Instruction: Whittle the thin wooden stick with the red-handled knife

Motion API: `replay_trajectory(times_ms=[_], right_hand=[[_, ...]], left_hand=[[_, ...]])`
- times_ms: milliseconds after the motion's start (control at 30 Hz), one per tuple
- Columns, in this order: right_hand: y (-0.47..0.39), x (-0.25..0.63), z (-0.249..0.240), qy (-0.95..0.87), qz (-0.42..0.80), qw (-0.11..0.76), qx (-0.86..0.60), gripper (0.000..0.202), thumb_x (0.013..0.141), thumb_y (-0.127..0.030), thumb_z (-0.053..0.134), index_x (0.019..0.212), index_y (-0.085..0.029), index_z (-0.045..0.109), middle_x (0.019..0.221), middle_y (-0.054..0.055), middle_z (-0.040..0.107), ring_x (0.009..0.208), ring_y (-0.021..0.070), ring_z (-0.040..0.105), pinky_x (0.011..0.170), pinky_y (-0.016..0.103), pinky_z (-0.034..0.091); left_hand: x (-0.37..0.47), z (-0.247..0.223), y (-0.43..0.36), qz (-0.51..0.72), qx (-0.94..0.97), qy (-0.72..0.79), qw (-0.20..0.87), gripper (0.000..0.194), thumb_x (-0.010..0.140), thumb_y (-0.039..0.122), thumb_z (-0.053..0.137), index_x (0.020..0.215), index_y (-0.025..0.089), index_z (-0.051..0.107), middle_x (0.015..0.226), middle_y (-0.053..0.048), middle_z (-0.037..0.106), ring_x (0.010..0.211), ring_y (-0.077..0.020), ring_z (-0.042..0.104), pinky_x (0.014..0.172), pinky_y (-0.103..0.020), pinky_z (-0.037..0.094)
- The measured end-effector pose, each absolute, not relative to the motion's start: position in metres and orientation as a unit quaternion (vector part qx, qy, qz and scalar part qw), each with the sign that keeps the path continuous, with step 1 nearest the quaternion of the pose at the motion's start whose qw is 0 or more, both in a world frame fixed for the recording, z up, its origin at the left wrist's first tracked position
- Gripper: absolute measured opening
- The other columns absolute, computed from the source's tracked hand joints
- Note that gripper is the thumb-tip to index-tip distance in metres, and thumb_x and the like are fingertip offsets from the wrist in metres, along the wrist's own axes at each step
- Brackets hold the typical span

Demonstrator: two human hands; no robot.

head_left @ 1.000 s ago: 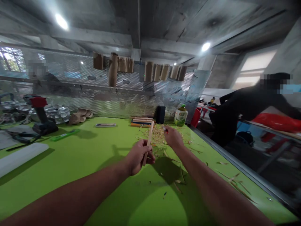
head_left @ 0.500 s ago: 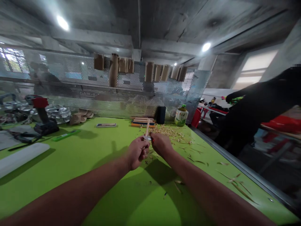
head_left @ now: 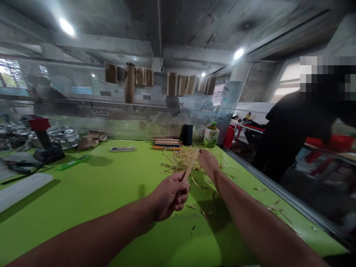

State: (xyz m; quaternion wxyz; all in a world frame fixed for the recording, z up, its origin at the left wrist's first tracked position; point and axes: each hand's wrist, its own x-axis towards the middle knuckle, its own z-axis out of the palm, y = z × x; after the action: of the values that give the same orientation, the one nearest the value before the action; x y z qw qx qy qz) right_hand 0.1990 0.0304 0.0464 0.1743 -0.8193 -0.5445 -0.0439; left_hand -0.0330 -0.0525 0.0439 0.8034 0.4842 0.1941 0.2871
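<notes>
The left hand is gripping the near end of a thin wooden stick, its fingers folding tightly around the wood, while the free length is slanting up and away over a scatter of wood shavings on the green table. The right hand is curling inward at the stick's far end; its own knuckles are hiding the fingertips, so whether it is pinching a small tool or merely touching the wood cannot be told. Beyond, a stack of sticks is lying beside an upright black block, and a drink bottle is standing just past the right hand. Since the left hand is clasping only one end, the long free part could be twisting or wobbling under any sideways push. If the hidden fingers are holding a blade, a slip along the grain could be carrying it toward the left thumb. Too heavy a pressure could be snapping so slender a piece, and a wide overshoot could be toppling the bottle.
</notes>
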Motion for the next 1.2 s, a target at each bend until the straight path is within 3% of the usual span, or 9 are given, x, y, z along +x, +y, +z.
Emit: replay_trajectory(times_ms=[267,433,733,967,1100,1200], right_hand=[[0.015,0.155,0.042,-0.652,-0.112,0.212,-0.719,0.037,0.09,-0.028,0.041,0.119,-0.029,0.062,0.099,0.006,0.071,0.085,0.0202,0.064,0.069,0.025,0.039],[-0.001,0.115,0.041,-0.722,-0.103,0.16,-0.665,0.029,0.092,-0.029,0.039,0.104,-0.026,0.066,0.088,0.005,0.072,0.075,0.017,0.063,0.063,0.024,0.036],[0.002,0.117,0.043,-0.72,-0.143,0.127,-0.667,0.026,0.093,-0.026,0.038,0.1,-0.022,0.063,0.091,0.008,0.07,0.082,0.0177,0.063,0.069,0.024,0.036],[0.026,0.172,0.048,-0.586,-0.101,0.19,-0.781,0.036,0.092,-0.02,0.035,0.114,-0.022,0.064,0.102,0.011,0.07,0.089,0.021,0.064,0.07,0.026,0.039],[0.035,0.217,0.048,-0.5,-0.036,0.204,-0.841,0.035,0.092,-0.025,0.037,0.111,-0.017,0.066,0.106,0.015,0.069,0.09,0.0232,0.065,0.069,0.028,0.041],[0.031,0.214,0.048,-0.506,-0.06,0.226,-0.83,0.037,0.093,-0.03,0.038,0.113,-0.017,0.066,0.105,0.014,0.069,0.09,0.023,0.064,0.07,0.028,0.04]], left_hand=[[-0.037,0.044,-0.018,0.385,0.444,0.238,0.773,0.01,0.083,0.018,0.047,0.094,0.017,0.049,0.071,0.003,0.048,0.043,-0.0038,0.038,0.036,-0.015,0.029],[-0.042,0.046,-0.008,0.401,0.448,0.213,0.77,0.007,0.082,0.018,0.047,0.089,0.017,0.049,0.071,0.003,0.049,0.042,-0.0039,0.037,0.034,-0.014,0.027],[-0.034,0.051,-0.016,0.396,0.435,0.242,0.772,0.006,0.084,0.017,0.045,0.078,0.017,0.045,0.064,0.005,0.042,0.04,-0.0026,0.029,0.033,-0.014,0.019],[-0.033,0.048,-0.05,0.332,0.462,0.227,0.791,0.008,0.086,0.021,0.047,0.092,0.016,0.049,0.067,0.005,0.043,0.043,-0.0032,0.031,0.035,-0.015,0.022],[-0.031,0.047,-0.059,0.306,0.492,0.173,0.796,0.028,0.084,0.019,0.052,0.112,0.018,0.049,0.068,0.005,0.046,0.043,-0.0038,0.034,0.035,-0.015,0.026],[-0.03,0.041,-0.048,0.332,0.499,0.199,0.775,0.046,0.085,0.02,0.053,0.129,0.018,0.041,0.066,0.004,0.05,0.046,-0.007,0.042,0.04,-0.018,0.039]])
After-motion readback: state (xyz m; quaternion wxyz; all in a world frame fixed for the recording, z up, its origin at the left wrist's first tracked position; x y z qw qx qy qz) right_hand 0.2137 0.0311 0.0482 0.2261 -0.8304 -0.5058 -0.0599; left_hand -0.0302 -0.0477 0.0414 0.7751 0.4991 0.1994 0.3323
